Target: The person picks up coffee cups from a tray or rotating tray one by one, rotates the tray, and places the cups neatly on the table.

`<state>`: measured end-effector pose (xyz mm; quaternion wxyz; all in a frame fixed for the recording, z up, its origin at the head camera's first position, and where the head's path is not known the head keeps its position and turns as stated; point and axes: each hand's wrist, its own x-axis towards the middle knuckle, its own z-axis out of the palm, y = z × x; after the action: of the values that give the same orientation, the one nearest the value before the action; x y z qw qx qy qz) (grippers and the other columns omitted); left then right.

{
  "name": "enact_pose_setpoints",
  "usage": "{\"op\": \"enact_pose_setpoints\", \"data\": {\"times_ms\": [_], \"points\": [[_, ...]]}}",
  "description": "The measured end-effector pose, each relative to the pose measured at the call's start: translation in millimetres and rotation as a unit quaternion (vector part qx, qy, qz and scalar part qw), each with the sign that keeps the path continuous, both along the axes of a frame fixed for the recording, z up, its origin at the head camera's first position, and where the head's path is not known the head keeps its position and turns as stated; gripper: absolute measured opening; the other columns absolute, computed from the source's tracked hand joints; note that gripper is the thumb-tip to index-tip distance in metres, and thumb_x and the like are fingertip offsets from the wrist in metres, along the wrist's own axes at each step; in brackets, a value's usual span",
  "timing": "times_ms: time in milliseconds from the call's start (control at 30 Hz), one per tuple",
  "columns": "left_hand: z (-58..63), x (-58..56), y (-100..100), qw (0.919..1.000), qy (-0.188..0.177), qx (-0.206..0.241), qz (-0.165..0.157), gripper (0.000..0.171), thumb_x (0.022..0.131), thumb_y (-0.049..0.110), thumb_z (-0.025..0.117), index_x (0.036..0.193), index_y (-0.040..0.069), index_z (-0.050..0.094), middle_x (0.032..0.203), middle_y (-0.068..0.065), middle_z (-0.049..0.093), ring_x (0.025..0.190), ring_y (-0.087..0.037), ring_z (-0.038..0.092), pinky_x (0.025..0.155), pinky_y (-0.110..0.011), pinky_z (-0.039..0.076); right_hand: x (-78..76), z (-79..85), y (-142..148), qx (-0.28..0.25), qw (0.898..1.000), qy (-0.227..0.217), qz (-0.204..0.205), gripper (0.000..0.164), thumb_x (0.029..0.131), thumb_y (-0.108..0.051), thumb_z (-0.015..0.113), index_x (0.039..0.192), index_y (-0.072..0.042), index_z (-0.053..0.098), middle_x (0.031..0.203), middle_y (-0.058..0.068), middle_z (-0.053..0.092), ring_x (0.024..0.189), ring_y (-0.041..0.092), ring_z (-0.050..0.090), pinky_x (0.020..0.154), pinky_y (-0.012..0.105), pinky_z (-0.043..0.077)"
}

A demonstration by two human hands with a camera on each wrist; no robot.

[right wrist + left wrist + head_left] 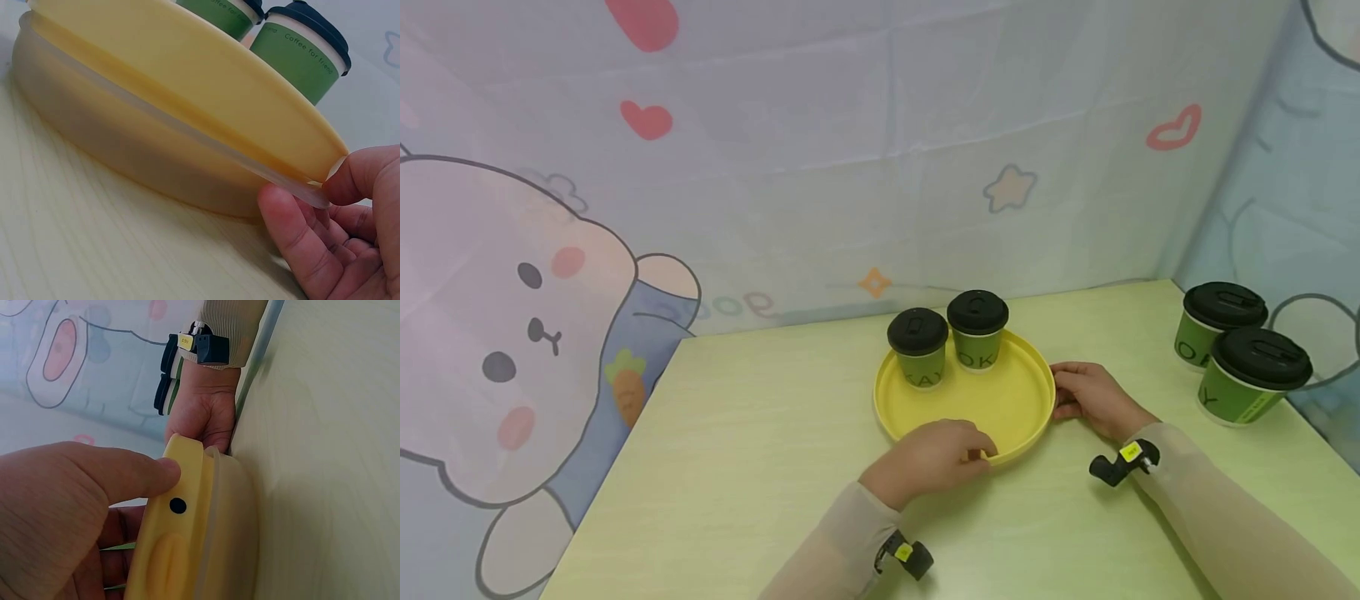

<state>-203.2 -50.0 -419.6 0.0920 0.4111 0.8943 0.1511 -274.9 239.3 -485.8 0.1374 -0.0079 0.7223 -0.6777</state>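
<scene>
A round yellow tray [985,408] with a raised rim lies on the table. Two green paper coffee cups with black lids, one on the left [922,365] and one on the right [979,346], stand upright near its far side. My left hand [936,458] grips the near rim; in the left wrist view its thumb presses the outer wall beside a black dot. At the right edge, my right hand [1093,400] pinches the tray, thumb at the yellow rim and fingers by the lip of a translucent lower part [137,150]. Some fingertips are hidden.
Two more lidded green cups, a rear one [1217,321] and a front one [1251,383], stand near the table's right edge. The pale wood-look table [760,467] meets a printed cloth backdrop [820,167] behind and on both sides.
</scene>
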Motion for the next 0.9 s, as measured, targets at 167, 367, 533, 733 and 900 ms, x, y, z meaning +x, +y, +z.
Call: {"op": "enact_pose_setpoints", "data": {"times_ms": [167, 367, 533, 733, 900], "points": [[1.6, 0.9, -4.0, 1.0, 0.002, 0.002, -0.004, 0.02, 0.099, 0.023, 0.065, 0.117, 0.018, 0.075, 0.096, 0.01, 0.065, 0.083, -0.001, 0.056, 0.081, -0.015, 0.046, 0.0, 1.3, 0.2, 0.001, 1.0, -0.004, -0.001, 0.05, 0.106, -0.014, 0.045, 0.146, 0.015, 0.039, 0.088, 0.003, 0.069, 0.073, 0.013, 0.066, 0.066, 0.031, 0.059], [2.4, 1.7, -8.3, 1.0, 0.007, 0.005, -0.005, 0.02, 0.099, 0.023, 0.066, 0.116, 0.018, 0.075, 0.098, 0.01, 0.067, 0.085, -0.001, 0.058, 0.081, -0.015, 0.046, 0.4, 2.0, -0.4, 0.001, 1.0, -0.007, -0.001, 0.05, 0.106, -0.015, 0.045, 0.146, 0.014, 0.039, 0.088, 0.003, 0.069, 0.073, 0.013, 0.066, 0.066, 0.031, 0.059], [6.1, 1.4, -8.3, 0.9998, 0.001, -0.012, 0.013, 0.022, 0.098, 0.031, 0.067, 0.116, 0.021, 0.074, 0.095, 0.011, 0.067, 0.085, -0.002, 0.06, 0.078, -0.017, 0.047, -0.3, 2.0, -1.2, 0.0, 1.0, -0.006, -0.002, 0.049, 0.105, -0.014, 0.045, 0.145, 0.015, 0.039, 0.087, 0.003, 0.07, 0.072, 0.013, 0.066, 0.065, 0.031, 0.059], [5.3, -5.4, 5.2, 0.9977, 0.003, -0.038, 0.056, 0.036, 0.094, 0.045, 0.068, 0.125, 0.026, 0.069, 0.09, 0.014, 0.062, 0.079, -0.001, 0.055, 0.07, -0.02, 0.046, -1.6, 0.7, -0.9, -0.009, 1.0, -0.003, -0.005, 0.049, 0.104, -0.012, 0.045, 0.144, 0.016, 0.04, 0.085, 0.002, 0.07, 0.071, 0.013, 0.066, 0.064, 0.03, 0.059], [3.1, -6.1, 20.3, 0.9966, 0.012, -0.056, 0.059, 0.035, 0.095, 0.046, 0.067, 0.124, 0.027, 0.069, 0.087, 0.015, 0.061, 0.078, 0.0, 0.055, 0.067, -0.02, 0.045, -1.1, -0.6, -0.7, -0.009, 1.0, -0.005, -0.008, 0.049, 0.103, -0.011, 0.045, 0.144, 0.016, 0.041, 0.084, 0.002, 0.07, 0.071, 0.012, 0.066, 0.064, 0.03, 0.059]]}}
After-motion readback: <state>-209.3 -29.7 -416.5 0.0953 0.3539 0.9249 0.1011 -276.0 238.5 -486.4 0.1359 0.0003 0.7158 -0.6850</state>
